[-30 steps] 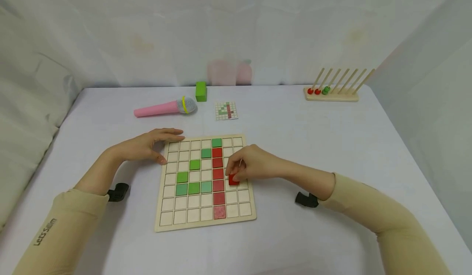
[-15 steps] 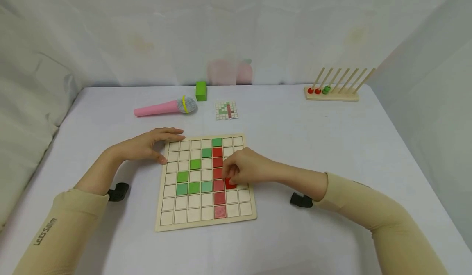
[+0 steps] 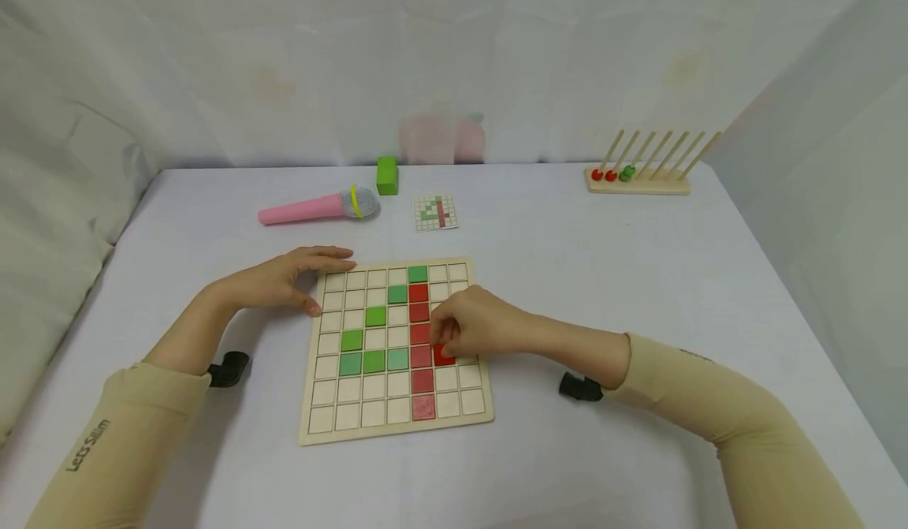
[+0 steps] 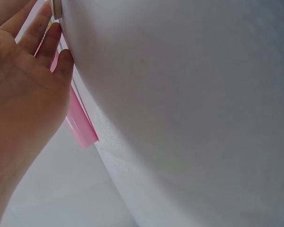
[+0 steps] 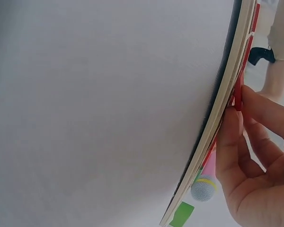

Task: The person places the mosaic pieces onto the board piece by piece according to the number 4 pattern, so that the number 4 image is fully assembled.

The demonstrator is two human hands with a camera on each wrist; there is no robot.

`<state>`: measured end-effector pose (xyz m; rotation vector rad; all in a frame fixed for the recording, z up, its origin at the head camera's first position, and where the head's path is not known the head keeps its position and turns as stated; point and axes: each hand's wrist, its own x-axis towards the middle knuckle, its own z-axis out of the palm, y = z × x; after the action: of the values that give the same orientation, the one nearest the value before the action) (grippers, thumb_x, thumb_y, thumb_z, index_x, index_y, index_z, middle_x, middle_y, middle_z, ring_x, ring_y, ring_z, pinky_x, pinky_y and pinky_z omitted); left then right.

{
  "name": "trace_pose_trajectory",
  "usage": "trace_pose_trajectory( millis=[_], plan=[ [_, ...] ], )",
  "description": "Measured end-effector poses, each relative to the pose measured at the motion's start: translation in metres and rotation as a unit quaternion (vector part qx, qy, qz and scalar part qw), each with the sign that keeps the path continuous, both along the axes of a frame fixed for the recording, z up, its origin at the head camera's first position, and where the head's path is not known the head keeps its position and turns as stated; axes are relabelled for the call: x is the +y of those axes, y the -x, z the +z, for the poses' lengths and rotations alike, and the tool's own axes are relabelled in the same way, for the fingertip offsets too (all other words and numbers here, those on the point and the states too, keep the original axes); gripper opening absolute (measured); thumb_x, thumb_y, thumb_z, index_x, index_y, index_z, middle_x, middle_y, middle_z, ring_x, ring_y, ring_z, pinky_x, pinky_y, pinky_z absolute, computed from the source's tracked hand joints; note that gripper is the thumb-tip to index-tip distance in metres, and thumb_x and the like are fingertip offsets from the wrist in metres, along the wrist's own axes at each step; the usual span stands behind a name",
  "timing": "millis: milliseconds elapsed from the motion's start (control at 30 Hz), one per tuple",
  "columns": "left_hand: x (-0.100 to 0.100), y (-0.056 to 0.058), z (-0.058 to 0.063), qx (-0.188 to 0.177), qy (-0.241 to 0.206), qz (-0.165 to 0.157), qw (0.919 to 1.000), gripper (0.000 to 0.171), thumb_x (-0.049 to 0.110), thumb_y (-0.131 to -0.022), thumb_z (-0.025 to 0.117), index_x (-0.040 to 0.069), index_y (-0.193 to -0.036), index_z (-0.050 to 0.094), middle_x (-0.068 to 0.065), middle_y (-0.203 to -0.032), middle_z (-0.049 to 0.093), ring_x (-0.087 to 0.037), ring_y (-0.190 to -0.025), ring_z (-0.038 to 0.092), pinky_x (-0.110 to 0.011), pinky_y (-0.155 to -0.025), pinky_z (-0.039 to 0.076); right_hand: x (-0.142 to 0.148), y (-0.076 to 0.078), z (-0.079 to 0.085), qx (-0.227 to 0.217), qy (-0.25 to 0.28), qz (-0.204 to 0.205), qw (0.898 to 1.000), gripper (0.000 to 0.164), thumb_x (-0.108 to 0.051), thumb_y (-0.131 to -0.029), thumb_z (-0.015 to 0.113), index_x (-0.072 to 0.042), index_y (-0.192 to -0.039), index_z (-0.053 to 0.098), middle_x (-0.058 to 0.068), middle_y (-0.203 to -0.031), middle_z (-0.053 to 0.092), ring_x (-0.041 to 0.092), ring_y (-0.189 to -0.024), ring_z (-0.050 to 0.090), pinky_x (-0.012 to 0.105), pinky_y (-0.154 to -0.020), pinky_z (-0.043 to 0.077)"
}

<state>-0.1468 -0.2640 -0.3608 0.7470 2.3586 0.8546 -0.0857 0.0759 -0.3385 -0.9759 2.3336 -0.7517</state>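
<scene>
A wooden grid board lies on the table, bearing green tiles in a stepped pattern and a column of red tiles. My right hand pinches a red tile between thumb and fingers, at the cell just right of that column. In the right wrist view this red tile stands tilted at the board's surface; whether it sits fully in the cell I cannot tell. At the board's far left corner my left hand rests with extended fingers and thumb along the edge, holding nothing.
Behind the board lie a pink toy microphone, a green block and a small pattern card. A wooden peg rack with red and green beads stands at the back right. White cloth hangs behind the table.
My right hand has moved slightly left and down with the red tile, from above the board to the cell beside the red column. My left hand and the board have barely moved.
</scene>
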Motion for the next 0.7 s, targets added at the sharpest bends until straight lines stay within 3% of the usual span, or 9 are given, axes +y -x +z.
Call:
trace_pose_trajectory(
  millis=[167, 300, 367, 433, 500, 600, 700],
  plan=[
    [0.004, 0.0, 0.002, 0.01, 0.015, -0.004, 0.9998, 0.075, 0.016, -0.07, 0.077, 0.025, -0.137, 0.046, 0.0, -0.153, 0.028, -0.031, -0.143, 0.018, -0.057, -0.11, 0.017, 0.004, 0.001, 0.002, 0.031, -0.005, -0.021, 0.999, 0.007, -0.019, -0.078, 0.072, -0.02, -0.084, 0.069, -0.011, -0.073, 0.062, 0.003, -0.071, 0.055, 0.019, -0.067, 0.046],
    [0.012, -0.004, 0.012, 0.025, 0.035, -0.011, 0.999, 0.072, 0.014, -0.073, 0.075, 0.021, -0.139, 0.045, -0.004, -0.152, 0.03, -0.033, -0.142, 0.021, -0.058, -0.109, 0.02, 0.018, 0.008, 0.01, 0.063, -0.004, -0.065, 0.996, 0.019, -0.028, -0.084, 0.067, -0.018, -0.1, 0.068, -0.006, -0.093, 0.065, 0.009, -0.085, 0.059, 0.025, -0.077, 0.049],
    [0.02, -0.008, 0.019, 0.051, 0.046, -0.015, 0.9975, 0.069, 0.016, -0.078, 0.072, 0.017, -0.141, 0.041, -0.007, -0.152, 0.031, -0.033, -0.141, 0.024, -0.058, -0.11, 0.019, 0.028, 0.013, 0.014, 0.093, -0.015, -0.091, 0.991, 0.03, -0.033, -0.088, 0.062, -0.016, -0.113, 0.064, 0.0, -0.11, 0.064, 0.016, -0.101, 0.059, 0.031, -0.089, 0.048],
    [0.031, -0.012, 0.029, 0.099, 0.063, -0.011, 0.993, 0.067, 0.02, -0.084, 0.067, 0.015, -0.143, 0.036, -0.009, -0.151, 0.032, -0.033, -0.141, 0.026, -0.058, -0.111, 0.018, 0.041, 0.018, 0.017, 0.15, -0.051, -0.115, 0.981, 0.042, -0.04, -0.092, 0.055, -0.015, -0.125, 0.057, 0.007, -0.128, 0.056, 0.026, -0.117, 0.053, 0.041, -0.098, 0.044],
    [0.047, -0.018, 0.037, 0.172, 0.077, 0.006, 0.982, 0.068, 0.026, -0.087, 0.064, 0.016, -0.146, 0.031, -0.01, -0.151, 0.032, -0.033, -0.14, 0.028, -0.057, -0.113, 0.016, 0.054, 0.023, 0.018, 0.208, -0.106, -0.139, 0.963, 0.052, -0.048, -0.093, 0.046, -0.017, -0.135, 0.047, 0.013, -0.141, 0.044, 0.035, -0.131, 0.04, 0.052, -0.105, 0.037],
    [0.073, -0.031, 0.043, 0.288, 0.109, 0.028, 0.9511, 0.068, 0.036, -0.091, 0.057, 0.023, -0.149, 0.023, -0.008, -0.154, 0.027, -0.034, -0.143, 0.023, -0.057, -0.114, 0.014, 0.07, 0.029, 0.016, 0.269, -0.185, -0.166, 0.93, 0.066, -0.062, -0.091, 0.034, -0.024, -0.145, 0.032, 0.017, -0.153, 0.025, 0.045, -0.141, 0.018, 0.063, -0.107, 0.024],
    [0.093, -0.045, 0.037, 0.349, 0.135, 0.031, 0.927, 0.071, 0.051, -0.091, 0.049, 0.031, -0.15, 0.014, -0.002, -0.159, 0.011, -0.033, -0.147, 0.004, -0.059, -0.115, 0.008, 0.081, 0.033, 0.01, 0.28, -0.218, -0.187, 0.916, 0.075, -0.073, -0.086, 0.029, -0.034, -0.149, 0.018, 0.015, -0.158, 0.008, 0.046, -0.144, -0.002, 0.07, -0.107, 0.01]
  ],
)
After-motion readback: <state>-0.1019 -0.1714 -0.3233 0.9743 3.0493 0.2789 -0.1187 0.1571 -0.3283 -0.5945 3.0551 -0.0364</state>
